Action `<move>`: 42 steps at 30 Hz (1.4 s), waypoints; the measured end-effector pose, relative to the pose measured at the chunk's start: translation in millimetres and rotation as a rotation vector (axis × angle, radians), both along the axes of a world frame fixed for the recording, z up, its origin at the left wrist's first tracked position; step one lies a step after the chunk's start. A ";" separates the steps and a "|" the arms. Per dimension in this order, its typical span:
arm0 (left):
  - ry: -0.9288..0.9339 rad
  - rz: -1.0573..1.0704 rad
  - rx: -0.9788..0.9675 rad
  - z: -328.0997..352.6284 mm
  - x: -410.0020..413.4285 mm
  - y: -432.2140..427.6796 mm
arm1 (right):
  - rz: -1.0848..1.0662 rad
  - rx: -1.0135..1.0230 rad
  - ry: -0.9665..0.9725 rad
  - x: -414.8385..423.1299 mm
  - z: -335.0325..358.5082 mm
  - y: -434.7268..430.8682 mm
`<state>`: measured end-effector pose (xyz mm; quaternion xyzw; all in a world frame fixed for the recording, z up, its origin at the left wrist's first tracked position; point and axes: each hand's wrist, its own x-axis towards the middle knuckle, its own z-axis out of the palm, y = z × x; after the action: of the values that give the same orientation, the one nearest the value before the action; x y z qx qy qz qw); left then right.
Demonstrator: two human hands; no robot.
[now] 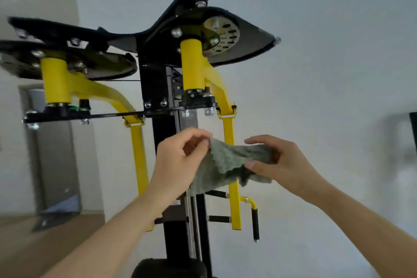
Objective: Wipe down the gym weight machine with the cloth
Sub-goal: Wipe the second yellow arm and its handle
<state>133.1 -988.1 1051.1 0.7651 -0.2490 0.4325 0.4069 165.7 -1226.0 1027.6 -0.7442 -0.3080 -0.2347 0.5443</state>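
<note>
A grey-green cloth (225,160) is stretched between both hands in front of the weight machine (158,79), a black upright post with yellow swing arms and black cam plates on top. My left hand (178,162) pinches the cloth's left edge between thumb and fingers. My right hand (277,158) grips its right end, thumb under and fingers over. The cloth hangs just in front of the right yellow arm (233,201) and the black post; whether it touches them I cannot tell.
Black foam handles (255,223) stick out from the lower right yellow arm. A black pad (169,267) sits at the bottom centre. A grey door (56,153) is at the left; white wall lies behind and to the right.
</note>
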 end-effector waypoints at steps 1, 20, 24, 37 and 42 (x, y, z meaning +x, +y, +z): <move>-0.054 0.025 0.001 12.1 -5.3 -3.5 | -0.016 0.001 -0.043 1.8 9.2 -1.8; -0.604 1.020 0.944 169.0 66.4 -37.9 | -0.066 0.506 -0.189 160.8 155.3 76.5; -0.548 1.215 1.167 186.7 80.6 -56.7 | -0.007 0.364 -0.231 212.0 170.1 79.6; -0.392 1.615 1.402 192.5 100.3 -84.1 | 0.318 -0.119 -0.417 329.5 204.4 55.9; -0.262 1.704 1.424 193.3 118.7 -105.7 | 0.324 -0.190 -0.479 349.9 202.2 44.4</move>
<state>251.8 -1093.8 1244.4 0.6929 0.1250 0.4060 -0.5826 515.6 -1181.6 1229.8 -0.6564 -0.5628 -0.2840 0.4144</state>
